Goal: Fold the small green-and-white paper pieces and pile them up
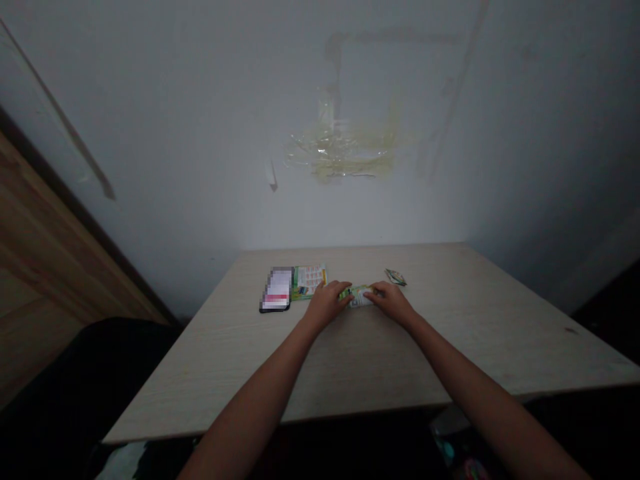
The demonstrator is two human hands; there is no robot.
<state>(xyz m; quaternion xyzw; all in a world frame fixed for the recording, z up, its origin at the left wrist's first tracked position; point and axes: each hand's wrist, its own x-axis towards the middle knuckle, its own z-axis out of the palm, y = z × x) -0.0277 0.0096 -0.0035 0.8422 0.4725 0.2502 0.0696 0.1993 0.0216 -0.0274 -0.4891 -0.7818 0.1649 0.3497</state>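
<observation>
Both hands grip a small green-and-white printed paper (359, 295), low over the middle of the table. My left hand (330, 300) pinches its left end with thumb and fingers, and my right hand (393, 301) pinches the right end. Whether the paper is folded is hard to make out. Just beyond my left hand lies a printed leaflet (311, 277) with rows of small pictures and a green edge. A phone (276, 290) with a blurred screen rests at the leaflet's left side. Past my right hand sits a small, dark-patterned folded piece (396, 277), its kind unclear.
The pale wooden table (480, 333) meets a grey wall (200, 133) at its back edge. Yellowed clear tape (350, 153) sticks to the wall. A dark shape (100, 367) stands at the left, and colourful items (460, 453) show below the table's front edge.
</observation>
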